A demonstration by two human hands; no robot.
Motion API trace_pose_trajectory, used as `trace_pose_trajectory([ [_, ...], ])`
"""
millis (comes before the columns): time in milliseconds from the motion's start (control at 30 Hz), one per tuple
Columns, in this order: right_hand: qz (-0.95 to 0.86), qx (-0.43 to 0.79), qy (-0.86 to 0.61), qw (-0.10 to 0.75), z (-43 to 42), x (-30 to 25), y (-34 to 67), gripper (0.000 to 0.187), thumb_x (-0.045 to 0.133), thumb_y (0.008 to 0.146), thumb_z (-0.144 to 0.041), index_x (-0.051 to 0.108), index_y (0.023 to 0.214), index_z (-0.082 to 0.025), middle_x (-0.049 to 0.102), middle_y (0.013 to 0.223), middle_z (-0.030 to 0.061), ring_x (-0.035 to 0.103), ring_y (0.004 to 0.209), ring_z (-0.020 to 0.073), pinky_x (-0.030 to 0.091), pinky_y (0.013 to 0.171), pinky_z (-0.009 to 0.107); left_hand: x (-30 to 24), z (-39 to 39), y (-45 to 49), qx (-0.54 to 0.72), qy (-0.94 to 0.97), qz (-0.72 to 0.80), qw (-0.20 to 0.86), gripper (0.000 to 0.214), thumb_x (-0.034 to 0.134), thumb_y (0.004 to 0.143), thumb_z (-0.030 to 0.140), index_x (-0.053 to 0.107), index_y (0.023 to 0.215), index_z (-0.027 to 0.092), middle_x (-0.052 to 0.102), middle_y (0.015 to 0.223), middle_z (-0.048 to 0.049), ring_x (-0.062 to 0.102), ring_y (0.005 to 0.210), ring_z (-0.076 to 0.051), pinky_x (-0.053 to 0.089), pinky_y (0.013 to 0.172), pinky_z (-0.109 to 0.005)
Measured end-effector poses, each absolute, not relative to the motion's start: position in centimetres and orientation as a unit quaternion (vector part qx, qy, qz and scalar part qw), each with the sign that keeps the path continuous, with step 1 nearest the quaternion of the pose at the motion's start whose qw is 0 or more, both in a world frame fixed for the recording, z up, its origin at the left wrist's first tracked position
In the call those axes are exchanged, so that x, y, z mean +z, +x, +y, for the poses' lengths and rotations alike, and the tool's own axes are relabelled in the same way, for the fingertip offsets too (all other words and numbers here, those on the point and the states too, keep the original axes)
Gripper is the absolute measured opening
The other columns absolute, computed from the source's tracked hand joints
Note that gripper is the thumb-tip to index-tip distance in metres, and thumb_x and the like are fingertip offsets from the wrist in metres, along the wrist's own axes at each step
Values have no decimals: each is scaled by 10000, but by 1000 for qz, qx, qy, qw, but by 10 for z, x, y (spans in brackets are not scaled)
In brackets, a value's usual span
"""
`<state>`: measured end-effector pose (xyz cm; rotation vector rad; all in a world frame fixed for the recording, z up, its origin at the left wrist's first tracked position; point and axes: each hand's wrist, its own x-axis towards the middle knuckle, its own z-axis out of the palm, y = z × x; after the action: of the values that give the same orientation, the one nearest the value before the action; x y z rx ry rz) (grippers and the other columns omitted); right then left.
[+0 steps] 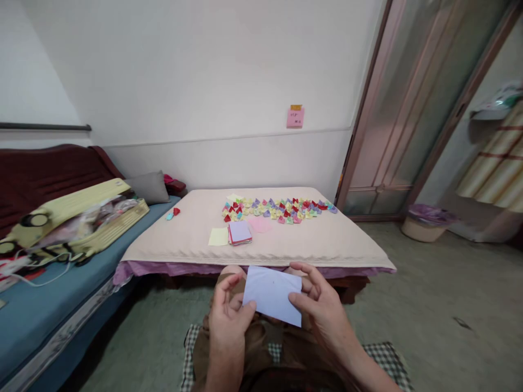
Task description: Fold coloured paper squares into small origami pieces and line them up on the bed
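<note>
A light blue-violet sheet of paper (273, 294) is held up over my lap, faintly creased. My left hand (232, 307) pinches its left edge, thumb in front and fingers partly behind. On the right edge, my right hand (316, 294) grips it with the thumb on the front and the index finger raised. Just beyond, on the cloth-covered table (183, 245), lies a stack of coloured paper (239, 232) with a violet sheet on top. Beside the stack are a pale yellow sheet (218, 236) and a pink sheet (260, 224).
Many small folded paper pieces (281, 209) in mixed colours spread along the table's far side. Two more folded pieces (174, 213) lie at the left. An open yellow suitcase (93, 215) rests on the blue-covered sofa (102, 261). A bin (427, 222) stands right.
</note>
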<state>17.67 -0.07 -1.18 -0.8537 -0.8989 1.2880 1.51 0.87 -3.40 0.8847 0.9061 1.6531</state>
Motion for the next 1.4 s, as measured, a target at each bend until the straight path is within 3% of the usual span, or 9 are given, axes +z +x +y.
trace_pose_trajectory([
  [333,-403,522,-407,632,-4,-4,178,387,705,725,-215,556,1082,-220,659,727,-22,574,626,146,413,547,226,-24,-6,16,697,459,372,406,469,640,756,163,494,1198,223,560,1274,-138,646,1012,-230,540,830,-356],
  [467,-391,526,-401,640,-5,0,177,379,712,714,-231,564,1063,-207,673,778,8,603,688,181,445,581,258,-29,-11,18,647,624,422,118,499,624,751,92,507,1218,223,437,1377,-157,460,1256,-313,431,979,-498],
  [567,-384,543,-398,632,-8,6,174,386,720,701,-240,559,1051,-203,655,732,-2,586,640,167,442,557,255,-31,-11,16,571,684,434,-131,518,704,689,83,555,1163,229,426,1361,-154,438,1235,-340,398,969,-516],
  [733,-390,552,-395,622,-12,10,167,374,727,689,-233,560,1024,-212,644,695,-23,544,589,133,407,525,229,-37,-9,11,502,710,432,-239,359,677,719,77,613,1048,208,559,1110,-127,557,977,-263,446,836,-414],
  [933,-391,544,-405,622,-11,6,167,380,726,701,-243,563,1044,-212,671,732,-9,562,604,144,410,534,236,-38,-7,15,613,623,479,-82,452,717,685,137,540,1093,214,512,1214,-135,518,1113,-295,430,918,-465],
  [1033,-397,530,-408,628,-9,3,170,384,734,703,-267,569,1045,-208,686,760,3,586,640,161,437,571,253,-27,-7,20,681,505,482,221,531,712,678,199,483,1156,219,540,1231,-134,562,1102,-275,461,903,-427],
  [1167,-407,518,-410,631,-6,-2,173,385,736,714,-275,567,1052,-204,697,803,19,608,702,182,460,622,275,-8,-11,24,621,372,370,582,438,699,637,225,577,1056,181,674,991,-95,643,880,-228,499,706,-302],
  [1333,-422,507,-417,625,-7,-1,172,375,721,733,-287,549,1057,-211,673,754,-12,585,664,154,449,598,253,-7,-15,25,592,360,385,609,139,700,660,234,668,758,141,611,596,1,517,546,-106,405,529,-208],
  [1400,-436,497,-426,618,-5,-1,171,365,704,742,-291,545,1060,-206,650,715,-20,573,638,150,448,589,257,-13,-14,25,584,365,422,589,214,691,710,269,595,566,143,545,478,26,452,459,-76,367,480,-188],
])
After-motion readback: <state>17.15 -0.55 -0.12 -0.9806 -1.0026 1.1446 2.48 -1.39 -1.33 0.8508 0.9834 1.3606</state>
